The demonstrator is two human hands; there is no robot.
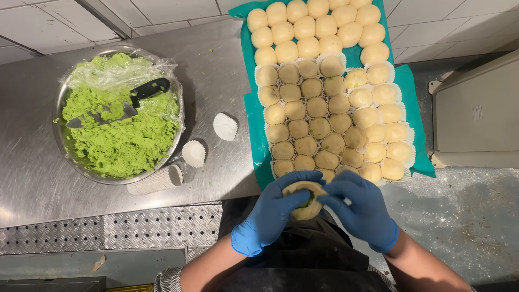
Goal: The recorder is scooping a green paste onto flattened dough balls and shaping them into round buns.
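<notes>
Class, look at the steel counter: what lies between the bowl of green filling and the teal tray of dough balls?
In the head view, white paper cups lie between bowl and tray: two loose and a stack on its side.

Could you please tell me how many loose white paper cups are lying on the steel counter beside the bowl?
2 single cups: one right of the bowl, one by its lower right rim. A sideways stack below the bowl hides more.

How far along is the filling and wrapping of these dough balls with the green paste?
Mostly done: the teal tray holds rows of wrapped balls in paper cups. In hand: left hand and right hand close one dough piece around green filling. Left: plain dough balls at the tray's far end, plenty of green paste in the bowl, spare paper cups.
</notes>
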